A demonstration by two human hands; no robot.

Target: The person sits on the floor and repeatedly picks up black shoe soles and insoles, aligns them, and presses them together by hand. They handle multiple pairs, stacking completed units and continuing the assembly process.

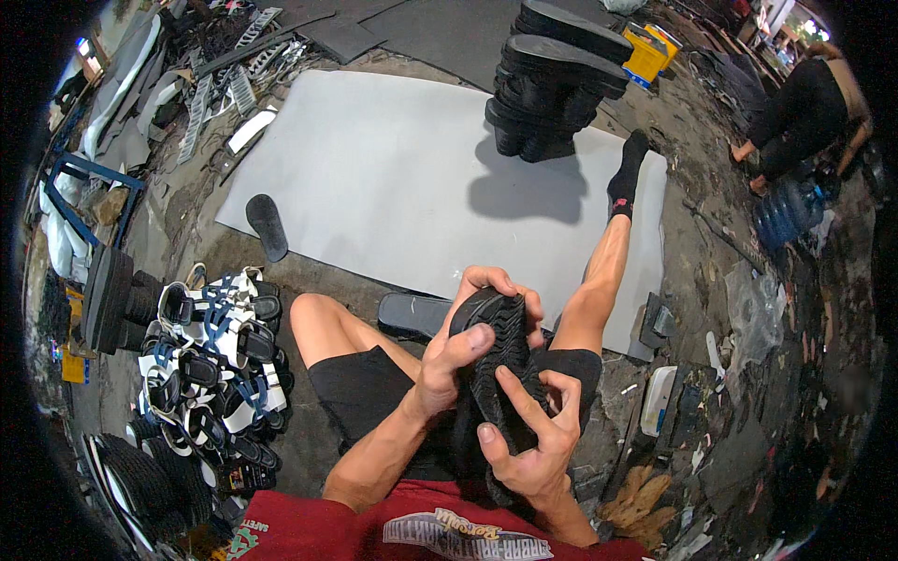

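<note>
A black shoe sole (510, 344) with a ridged tread is held over my lap, its tread facing up. My left hand (447, 363) is closed around its far end, with the thumb on the near side and fingers over the top. Lower down, my right hand (543, 441) grips the sole's near part, the index finger laid along the ridges and the thumb at the edge. The sole's lower end is partly hidden by my right hand. Beside my left hand, a flat dark sole (412, 315) lies on the ground by my bent leg.
A large white sheet (374, 168) spreads ahead, bearing a tall stack of black soles (552, 84). A lone insole (267, 227) rests at its left edge. White-and-blue sandal uppers (215, 355) pile up at left. A person (809, 107) bends near a blue water bottle (786, 213).
</note>
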